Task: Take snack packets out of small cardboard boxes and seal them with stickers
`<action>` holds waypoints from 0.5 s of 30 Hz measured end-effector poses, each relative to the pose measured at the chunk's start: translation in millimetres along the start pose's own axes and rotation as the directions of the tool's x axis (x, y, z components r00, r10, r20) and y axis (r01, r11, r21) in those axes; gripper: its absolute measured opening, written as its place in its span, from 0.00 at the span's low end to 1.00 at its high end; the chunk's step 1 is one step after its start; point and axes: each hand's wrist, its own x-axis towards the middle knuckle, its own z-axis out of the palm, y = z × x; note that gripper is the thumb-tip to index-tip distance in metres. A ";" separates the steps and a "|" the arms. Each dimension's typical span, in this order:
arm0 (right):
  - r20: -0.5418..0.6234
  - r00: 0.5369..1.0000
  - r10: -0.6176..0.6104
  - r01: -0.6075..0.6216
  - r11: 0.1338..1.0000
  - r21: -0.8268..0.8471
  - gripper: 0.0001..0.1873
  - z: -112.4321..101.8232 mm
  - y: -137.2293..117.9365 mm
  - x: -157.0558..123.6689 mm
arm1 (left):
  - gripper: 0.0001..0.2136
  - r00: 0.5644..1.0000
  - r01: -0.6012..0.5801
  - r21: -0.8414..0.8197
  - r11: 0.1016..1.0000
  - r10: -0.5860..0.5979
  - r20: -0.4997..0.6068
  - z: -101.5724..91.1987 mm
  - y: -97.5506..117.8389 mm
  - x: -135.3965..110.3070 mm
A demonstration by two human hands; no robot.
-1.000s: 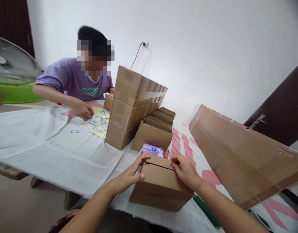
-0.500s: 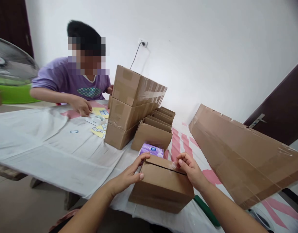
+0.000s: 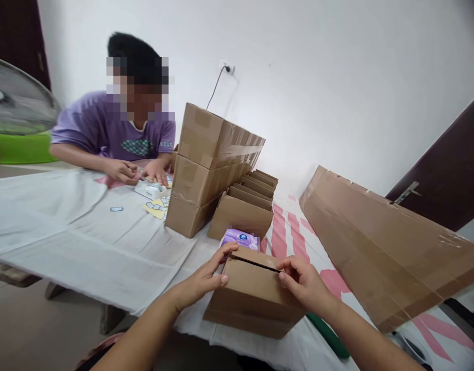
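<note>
A small cardboard box (image 3: 249, 298) sits at the near edge of the table, its top flaps folded shut. My left hand (image 3: 204, 281) lies on the box's left top corner, fingers stretched over the flap. My right hand (image 3: 303, 283) curls over the right end of the flap seam, fingers bent and pressed on it. A purple packet (image 3: 240, 239) lies just behind the box.
Rows of open small boxes (image 3: 244, 211) and a taped stack of boxes (image 3: 209, 159) stand behind. A long cardboard carton (image 3: 379, 242) runs along the right. A person in a purple shirt (image 3: 117, 129) handles a white tape dispenser (image 3: 150, 189) at the far left. A fan (image 3: 16, 103) stands left.
My right hand slid from the middle of the flap to its right end and curled over it. The other person brought both hands to the white dispenser.
</note>
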 end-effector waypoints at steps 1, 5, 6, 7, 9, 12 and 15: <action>-0.002 1.000 -0.018 0.018 0.998 -0.055 0.06 0.1 -0.5 -1.0 | 0.35 1.000 0.002 -0.001 1.000 -0.002 0.000 0.0 0.1 0.1; -0.006 0.997 -0.071 0.070 0.989 -0.128 0.07 -1.5 -8.1 -10.5 | 0.36 1.000 0.010 0.008 1.000 -0.010 -0.018 0.5 3.0 0.4; -0.003 0.997 -0.074 0.073 0.992 -0.108 0.08 -1.9 -11.1 -15.7 | 0.36 1.000 0.013 0.009 1.000 -0.012 -0.022 0.6 3.8 0.3; 0.010 0.997 -0.074 0.075 0.994 -0.074 0.08 -1.7 -14.0 -22.6 | 0.37 1.000 0.016 0.008 1.000 -0.016 -0.024 0.8 4.6 0.1; 0.094 0.992 -0.086 0.085 0.996 0.012 0.07 2.4 -16.1 -40.5 | 0.37 0.999 0.030 0.004 1.000 -0.030 -0.022 1.0 5.4 -0.4; 0.334 0.924 -0.186 0.137 0.976 0.167 0.07 20.6 -3.2 -73.8 | 0.37 0.999 0.037 0.013 0.999 -0.037 -0.016 0.5 4.4 -0.7; 0.406 0.896 -0.178 0.125 0.980 0.155 0.06 44.6 28.1 -106.8 | 0.36 1.000 0.015 0.044 0.999 -0.014 -0.016 -0.7 1.9 -0.5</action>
